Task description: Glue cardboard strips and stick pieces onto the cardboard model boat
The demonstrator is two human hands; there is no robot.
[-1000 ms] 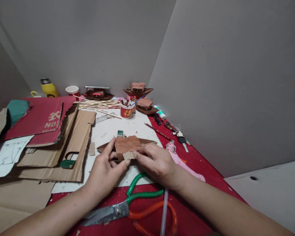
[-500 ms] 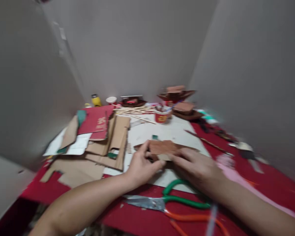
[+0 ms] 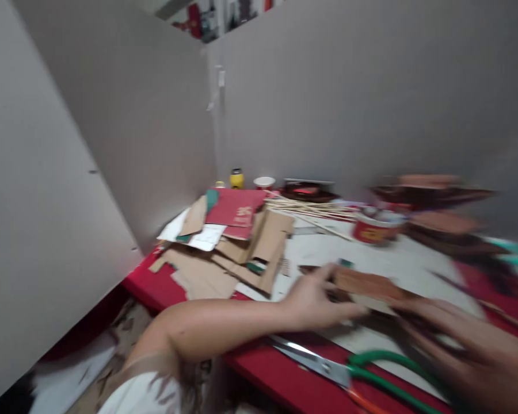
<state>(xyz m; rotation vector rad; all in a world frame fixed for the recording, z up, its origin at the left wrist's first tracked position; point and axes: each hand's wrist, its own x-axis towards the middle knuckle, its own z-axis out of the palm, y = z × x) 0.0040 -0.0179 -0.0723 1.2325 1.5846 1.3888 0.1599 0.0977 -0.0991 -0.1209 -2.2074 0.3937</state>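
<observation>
Between my two hands is a small brown cardboard model boat [image 3: 366,284], with a raised brown roof and pointed ends. My left hand [image 3: 313,302] grips its left side, thumb along the near edge and fingers behind. On the right end of the model, my right hand [image 3: 466,339] is closed and smeared by motion. Scissors [image 3: 328,368] with green and orange handles lie just below the hands, partly hidden by my right hand. A white board [image 3: 323,253] is under the model.
Cut cardboard pieces [image 3: 267,247] and a red sheet [image 3: 235,210] lie to the left. Thin wooden sticks [image 3: 311,207], a red paper cup [image 3: 375,227] and similar brown models [image 3: 440,224] stand behind. Grey panels [image 3: 328,115] enclose the red-covered table [image 3: 259,368].
My view has swung left, so the table's things sit farther right in the picture. Both hands keep hold of the model boat.
</observation>
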